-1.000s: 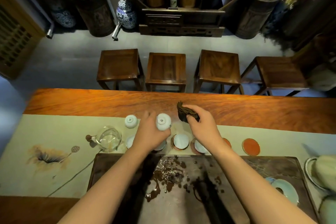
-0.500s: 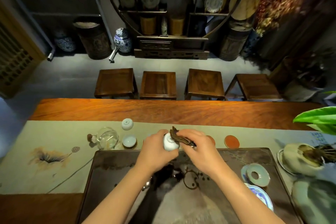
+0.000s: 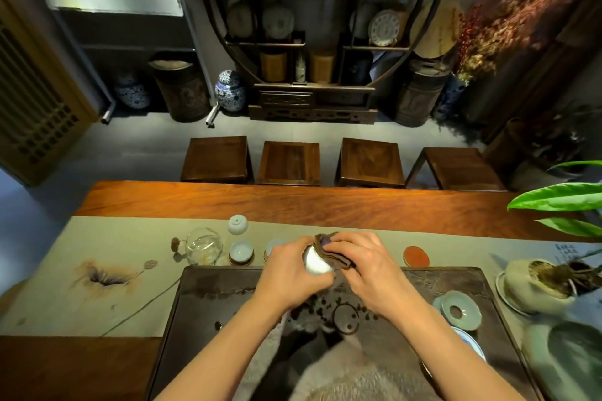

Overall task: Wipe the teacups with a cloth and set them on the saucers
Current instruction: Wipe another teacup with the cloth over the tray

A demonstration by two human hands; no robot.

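My left hand [image 3: 291,273] grips a small white teacup [image 3: 315,262] above the far edge of the dark tea tray [image 3: 215,296]. My right hand [image 3: 365,265] holds a dark brown cloth [image 3: 332,246] pressed against the cup's mouth. On the runner behind stand a pale teacup on a saucer [image 3: 241,252], a second cup on a saucer [image 3: 273,247] partly hidden by my left hand, and an upturned white cup [image 3: 237,225] farther back. A bare orange-red saucer [image 3: 416,256] lies to the right.
A glass pitcher [image 3: 203,246] stands left of the cups. Celadon dishes [image 3: 461,309] sit on the tray's right side, a potted plant [image 3: 540,283] beyond them. The tray centre is wet. Several wooden stools [image 3: 288,163] line the table's far side.
My left hand brought the cup from over the runner toward me, and my right hand closed the cloth onto it. The view tilted up, showing more of the shelf.
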